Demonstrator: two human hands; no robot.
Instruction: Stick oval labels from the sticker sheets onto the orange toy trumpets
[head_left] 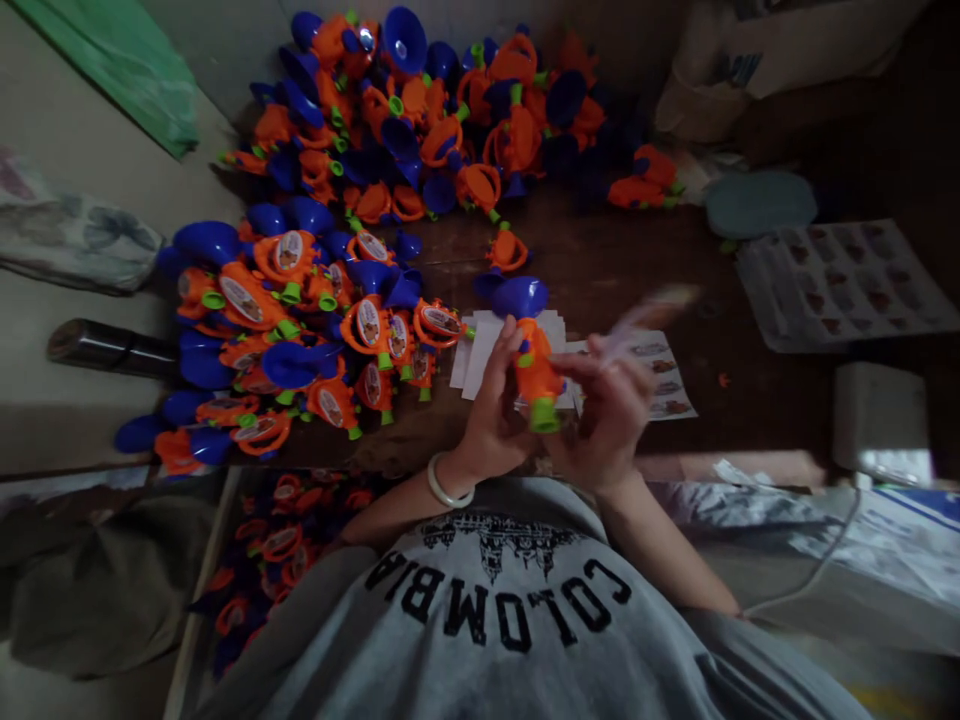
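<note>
My left hand (pixel 491 420) is wrapped around an orange toy trumpet (pixel 535 362) with a blue bell and a lime-green mouthpiece, held bell away from me above the table's front edge. My right hand (pixel 611 420), blurred by motion, is close against the toy's right side, its index finger pointing at the orange body. A pale sticker (pixel 651 318), smeared by motion, sticks up from the fingers of that hand. Beneath both hands lie white paper sheets (pixel 480 350) and a printed sticker sheet (pixel 667 375). Another toy trumpet (pixel 508 250) lies just beyond.
Toy trumpets with oval labels (pixel 367 325) are heaped at the left, and a pile of others (pixel 442 130) fills the back. More lie in a box (pixel 281 540) below the table. On the right are sticker sheets (pixel 847 280), a blue-grey lid (pixel 761 203) and a white box (pixel 881 420).
</note>
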